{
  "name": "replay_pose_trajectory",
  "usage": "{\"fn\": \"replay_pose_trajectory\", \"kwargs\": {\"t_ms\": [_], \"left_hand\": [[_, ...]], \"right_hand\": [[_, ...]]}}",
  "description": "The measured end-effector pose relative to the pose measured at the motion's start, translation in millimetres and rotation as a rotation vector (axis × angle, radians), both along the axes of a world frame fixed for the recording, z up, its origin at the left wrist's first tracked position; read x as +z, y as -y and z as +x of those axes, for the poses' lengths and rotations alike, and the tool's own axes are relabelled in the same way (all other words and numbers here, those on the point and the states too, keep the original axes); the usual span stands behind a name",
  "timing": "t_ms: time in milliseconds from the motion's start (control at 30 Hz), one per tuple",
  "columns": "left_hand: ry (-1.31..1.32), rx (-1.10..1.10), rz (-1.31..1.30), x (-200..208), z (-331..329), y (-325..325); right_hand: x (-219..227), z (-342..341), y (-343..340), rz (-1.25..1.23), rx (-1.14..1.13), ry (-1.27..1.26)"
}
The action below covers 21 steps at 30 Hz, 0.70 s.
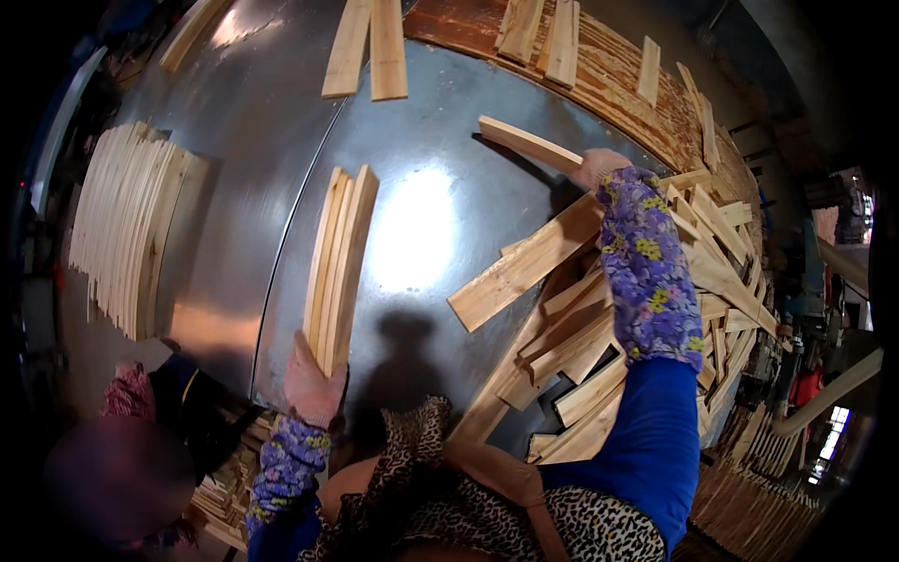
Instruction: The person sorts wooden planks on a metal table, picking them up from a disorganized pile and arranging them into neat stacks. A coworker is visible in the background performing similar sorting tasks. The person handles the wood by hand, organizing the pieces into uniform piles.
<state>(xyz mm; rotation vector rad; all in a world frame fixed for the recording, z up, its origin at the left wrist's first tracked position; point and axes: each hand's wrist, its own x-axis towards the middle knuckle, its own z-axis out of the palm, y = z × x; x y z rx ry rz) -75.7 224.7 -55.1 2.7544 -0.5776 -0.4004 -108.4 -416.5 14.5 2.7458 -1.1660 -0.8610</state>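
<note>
Two gloved hands work over a shiny metal desk [234, 122]. The left hand [314, 389] is clamped around the near end of a small bundle of wooden slats [339, 258], which lies flat on the metal and points away from the person. The right hand [597, 167], at the end of a flowered sleeve [649, 267], is closed on one end of a single slat [526, 143] whose far end angles up and to the left over the desk. Below that arm sprawls a loose heap of slats [581, 347], spilling toward the desk's right edge. Farther left lies a neat fanned stack of slats [126, 225]; two more boards [368, 47] rest at the top.
</note>
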Motion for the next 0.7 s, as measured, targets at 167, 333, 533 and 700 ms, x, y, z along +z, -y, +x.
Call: {"fn": "replay_pose_trajectory", "kwargs": {"t_ms": [167, 333, 533, 700], "left_hand": [[-0.098, 0.046, 0.001, -2.7, 13.0, 28.7], [-0.204, -0.010, -0.027, 11.4, 16.2, 35.7], [-0.122, -0.121, 0.110, 17.8, -0.3, 42.2], [-0.181, -0.095, 0.024, 17.1, 3.7, 42.0]], "right_hand": [[2.0, 13.9, -111.5, 0.285, 0.133, 0.167], [-46.3, 22.4, -307.7, 0.718, 0.005, 0.387], [-39.5, 14.4, -338.3, 0.329, -0.073, 0.283], [-45.9, -53.5, -275.7, -0.070, -0.633, 0.310]]}}
